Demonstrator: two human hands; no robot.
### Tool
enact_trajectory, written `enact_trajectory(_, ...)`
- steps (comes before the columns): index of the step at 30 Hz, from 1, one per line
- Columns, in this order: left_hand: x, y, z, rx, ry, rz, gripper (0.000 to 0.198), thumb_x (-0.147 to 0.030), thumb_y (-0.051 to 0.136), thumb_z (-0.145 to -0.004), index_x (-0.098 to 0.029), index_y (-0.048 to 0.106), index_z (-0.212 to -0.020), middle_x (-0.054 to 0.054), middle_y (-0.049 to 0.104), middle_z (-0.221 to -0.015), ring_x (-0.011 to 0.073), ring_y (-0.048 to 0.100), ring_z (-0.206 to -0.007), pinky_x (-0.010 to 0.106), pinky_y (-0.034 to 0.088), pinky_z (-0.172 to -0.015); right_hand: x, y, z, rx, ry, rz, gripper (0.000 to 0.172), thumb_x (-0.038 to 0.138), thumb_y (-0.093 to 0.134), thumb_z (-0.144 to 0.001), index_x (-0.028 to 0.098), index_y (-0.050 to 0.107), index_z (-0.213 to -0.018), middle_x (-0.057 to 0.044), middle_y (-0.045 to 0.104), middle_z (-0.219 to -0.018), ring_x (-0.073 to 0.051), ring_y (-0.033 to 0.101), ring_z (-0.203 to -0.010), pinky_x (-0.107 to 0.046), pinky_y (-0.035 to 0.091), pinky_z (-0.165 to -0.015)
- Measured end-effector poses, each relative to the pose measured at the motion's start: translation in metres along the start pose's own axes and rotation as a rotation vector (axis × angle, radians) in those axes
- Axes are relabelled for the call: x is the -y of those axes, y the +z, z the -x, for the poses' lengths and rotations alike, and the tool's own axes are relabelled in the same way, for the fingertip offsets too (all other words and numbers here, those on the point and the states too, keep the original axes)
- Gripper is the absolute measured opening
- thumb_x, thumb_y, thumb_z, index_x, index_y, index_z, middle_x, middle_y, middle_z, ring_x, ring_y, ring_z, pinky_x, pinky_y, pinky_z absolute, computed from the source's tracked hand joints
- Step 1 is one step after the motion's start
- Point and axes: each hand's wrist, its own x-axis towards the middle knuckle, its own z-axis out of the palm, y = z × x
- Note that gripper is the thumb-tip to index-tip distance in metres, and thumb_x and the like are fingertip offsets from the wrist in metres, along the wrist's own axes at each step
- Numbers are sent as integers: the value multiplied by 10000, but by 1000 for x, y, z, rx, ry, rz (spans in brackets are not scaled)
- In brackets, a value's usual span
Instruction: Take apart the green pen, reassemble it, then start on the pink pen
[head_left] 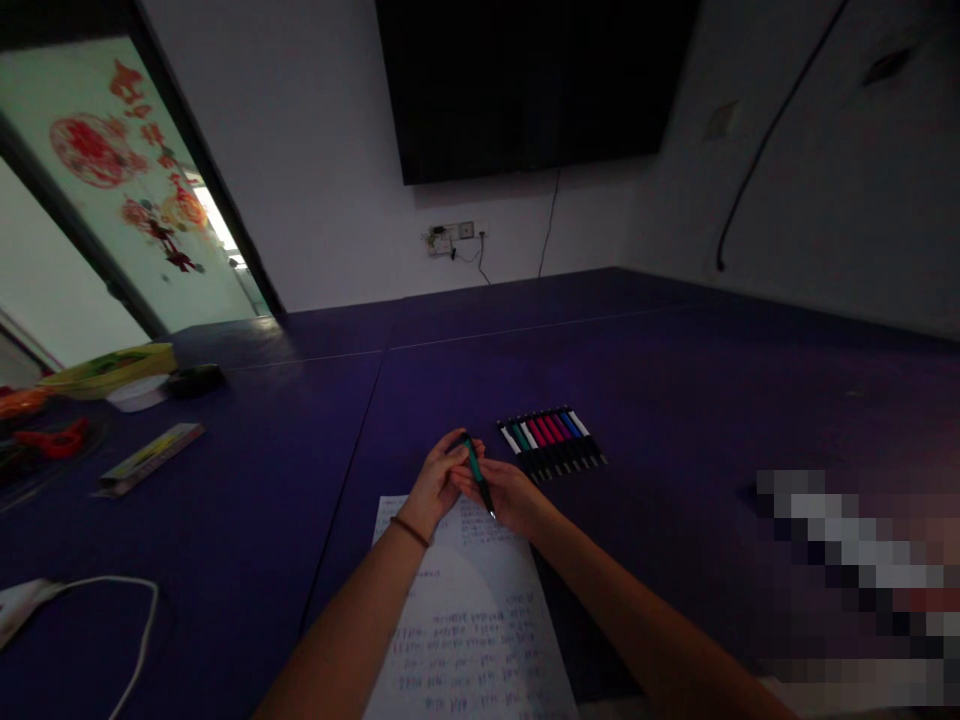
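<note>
A green and black pen (477,468) slants between my two hands above the paper, its silver tip pointing down toward me. My left hand (439,475), with a brown band on the wrist, has its thumb and fingers closed about the upper part of the pen. From the other side my right hand (510,492) is curled against the pen, fingers behind it. Under both hands lies a sheet of paper (480,580) covered with handwriting. Just beyond my right hand, several pens (551,440) lie side by side in a row, with white, green, pink and blue barrels.
On the purple table (285,500), a long narrow box (154,458) lies at left. Behind it are a white dish (139,393), a yellow basket (112,370) and orange-red items. A white cable (150,620) curves at lower left. A blurred-out patch covers the right side.
</note>
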Motion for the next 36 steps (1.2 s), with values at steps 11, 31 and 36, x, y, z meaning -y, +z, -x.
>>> enact_trajectory(11, -4, 10, 9, 81, -62, -58, 458, -119, 594, -676, -213, 490, -1113, 76, 594, -991, 130, 598, -752, 180, 473, -569, -3, 0, 0, -89, -122, 71, 269, 236, 697, -591, 132, 611, -824, -41, 637, -762, -115, 588, -631, -236, 460, -620)
enact_trajectory(31, 5, 19, -25, -1, 548, -1467, 340, -211, 493, -746, -141, 542, -1076, 102, 506, -1179, 200, 408, -1138, 352, 290, -979, 1, 7, 5, -450, -162, 1689, 155, 191, 505, -703, 132, 617, -792, -102, 645, -744, -190, 594, -668, -235, 356, -538)
enact_trajectory(36, 6, 27, -59, 109, 391, -1689, 492, -321, 549, -719, -116, 477, -1160, 128, 455, -1231, 222, 320, -1204, 351, 259, -989, 3, 14, 8, -482, -82, 1738, 206, 246, 448, -754, 154, 617, -825, -87, 648, -789, -199, 603, -723, -251, 384, -589)
